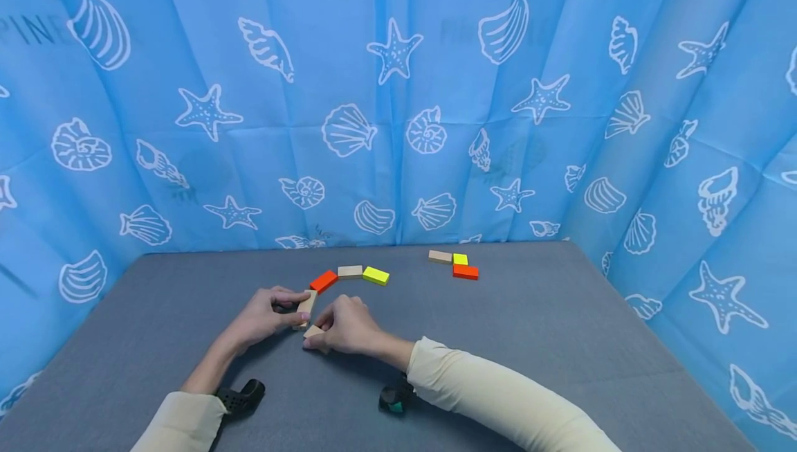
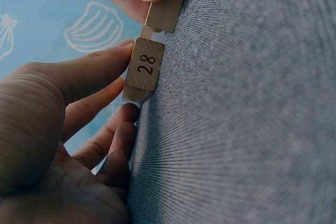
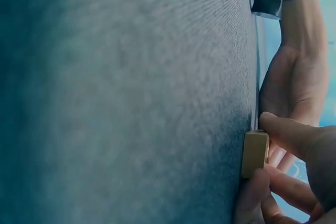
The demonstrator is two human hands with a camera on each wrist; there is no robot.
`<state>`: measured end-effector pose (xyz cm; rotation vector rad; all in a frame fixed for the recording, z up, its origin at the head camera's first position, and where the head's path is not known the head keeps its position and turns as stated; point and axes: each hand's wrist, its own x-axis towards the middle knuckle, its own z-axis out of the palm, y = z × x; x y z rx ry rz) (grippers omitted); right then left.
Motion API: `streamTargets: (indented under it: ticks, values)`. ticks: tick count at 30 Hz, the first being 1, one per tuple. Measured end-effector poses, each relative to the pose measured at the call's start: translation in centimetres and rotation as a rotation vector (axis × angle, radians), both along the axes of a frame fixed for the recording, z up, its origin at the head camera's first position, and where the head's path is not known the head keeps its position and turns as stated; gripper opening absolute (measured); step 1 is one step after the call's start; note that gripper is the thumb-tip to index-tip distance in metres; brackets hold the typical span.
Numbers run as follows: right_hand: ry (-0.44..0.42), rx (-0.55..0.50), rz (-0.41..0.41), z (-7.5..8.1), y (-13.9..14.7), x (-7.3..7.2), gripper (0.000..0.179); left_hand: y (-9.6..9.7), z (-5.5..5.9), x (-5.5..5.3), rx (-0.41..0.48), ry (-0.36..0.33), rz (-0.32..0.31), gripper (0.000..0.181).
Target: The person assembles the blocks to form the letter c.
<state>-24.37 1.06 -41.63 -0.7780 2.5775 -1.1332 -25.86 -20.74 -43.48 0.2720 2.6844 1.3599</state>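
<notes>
My left hand point(image 1: 264, 319) holds a plain wooden block point(image 1: 307, 305) at its ends, between thumb and fingers, low at the table. In the left wrist view this block bears the number 28 point(image 2: 146, 64). Close by on the near side, my right hand point(image 1: 351, 327) pinches a second plain wooden block point(image 1: 314, 332). The right wrist view has that block point(image 3: 254, 153) between thumb and fingertips, against the table surface. Beyond the left hand's block, an orange-red block point(image 1: 324, 281), a plain block point(image 1: 350, 272) and a yellow block point(image 1: 376, 275) continue in a curved row.
Farther right on the grey table point(image 1: 529, 341) lie a plain block point(image 1: 440, 256), a yellow block point(image 1: 460, 259) and an orange-red block point(image 1: 465, 272), close together. A blue shell-patterned curtain point(image 1: 398, 99) hangs behind. Black wrist devices point(image 1: 243, 398) sit under both forearms.
</notes>
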Motion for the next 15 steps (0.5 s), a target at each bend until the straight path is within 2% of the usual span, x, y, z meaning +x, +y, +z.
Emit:
streamTargets:
  ticks: [7, 15]
  values:
    - [-0.026, -0.027, 0.003, 0.09, -0.38, 0.14, 0.03, -0.02, -0.01, 0.03, 0.002, 0.008, -0.006, 0.05]
    - [-0.016, -0.004, -0.012, 0.04, -0.88, 0.19, 0.029, -0.07, -0.07, -0.1, 0.004, 0.003, -0.007, 0.049]
